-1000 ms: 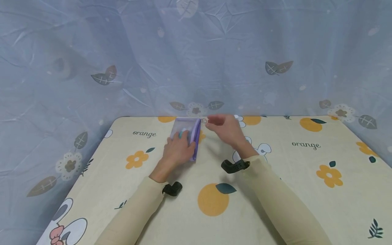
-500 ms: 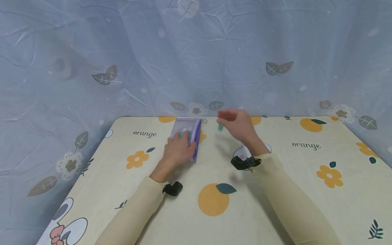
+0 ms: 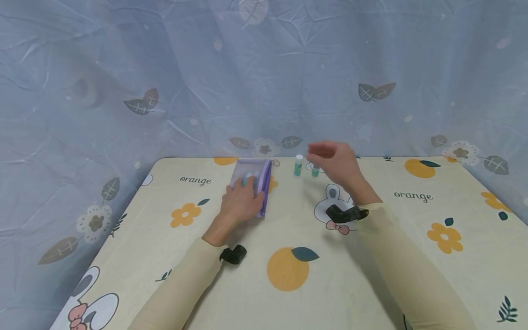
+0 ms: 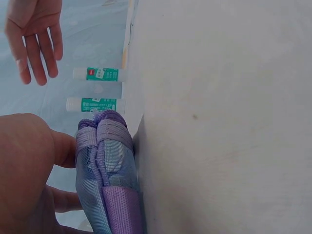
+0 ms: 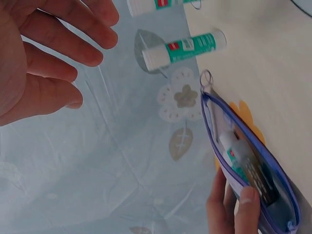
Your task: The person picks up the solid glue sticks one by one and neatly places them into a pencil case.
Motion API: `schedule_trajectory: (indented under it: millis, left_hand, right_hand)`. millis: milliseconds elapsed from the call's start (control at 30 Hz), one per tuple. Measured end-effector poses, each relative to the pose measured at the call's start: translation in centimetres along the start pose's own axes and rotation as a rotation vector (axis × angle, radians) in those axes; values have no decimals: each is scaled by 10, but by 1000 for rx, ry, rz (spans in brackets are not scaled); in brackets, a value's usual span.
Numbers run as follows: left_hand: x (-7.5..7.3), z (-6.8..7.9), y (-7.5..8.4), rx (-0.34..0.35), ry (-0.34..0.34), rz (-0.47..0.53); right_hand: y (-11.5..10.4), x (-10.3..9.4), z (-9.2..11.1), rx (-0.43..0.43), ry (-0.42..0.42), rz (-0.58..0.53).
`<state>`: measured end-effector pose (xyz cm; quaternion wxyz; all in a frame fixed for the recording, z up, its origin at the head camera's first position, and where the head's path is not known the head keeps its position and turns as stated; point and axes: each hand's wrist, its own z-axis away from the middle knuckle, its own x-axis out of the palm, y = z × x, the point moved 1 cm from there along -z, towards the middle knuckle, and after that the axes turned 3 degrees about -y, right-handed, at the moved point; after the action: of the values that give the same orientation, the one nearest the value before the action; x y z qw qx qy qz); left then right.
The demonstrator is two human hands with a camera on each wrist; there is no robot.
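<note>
Soft pouch of translucent mesh with purple trim (image 3: 261,178) on the cream, orange-printed table (image 3: 231,284), left of centre near the far edge. Long axis runs roughly near to far, far end leaning slightly right. Zip mouth faces right and gapes; small round ring (image 5: 206,78) at its far end.

Inside: a white-capped green glue stick (image 5: 233,158) and a dark grey cylinder (image 5: 256,173), side by side, lengthwise with the pouch, the stick's cap towards the ring.

Left hand (image 3: 239,200) lies over the pouch and grips it, thumb at the mouth's rim, fingers spread on the upper face.

Two more glue sticks stand to the right of the pouch, long axes vertical, white caps up: a nearer-to-pouch green stick (image 3: 298,166) in full view and a second green stick (image 3: 315,171) partly behind the right hand (image 3: 336,162). That hand hovers, fingers apart and loosely bent, holding nothing.

Against half a second ago: right hand further right; first stick, then mostly covered, now whole in the head view; second newly showing there. Pouch and left hand unmoved
</note>
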<state>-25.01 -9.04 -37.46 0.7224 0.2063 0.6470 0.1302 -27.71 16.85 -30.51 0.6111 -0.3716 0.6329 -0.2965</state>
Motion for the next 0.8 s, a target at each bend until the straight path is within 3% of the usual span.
schedule_trajectory:
  millis: [333, 800]
  left_hand:
    - [-2, 1, 2, -2, 1, 3]
    - [-1, 1, 1, -6, -1, 2]
  right_hand:
    - [16, -17, -1, 0, 44, 4]
    - [26, -19, -6, 52, 56, 3]
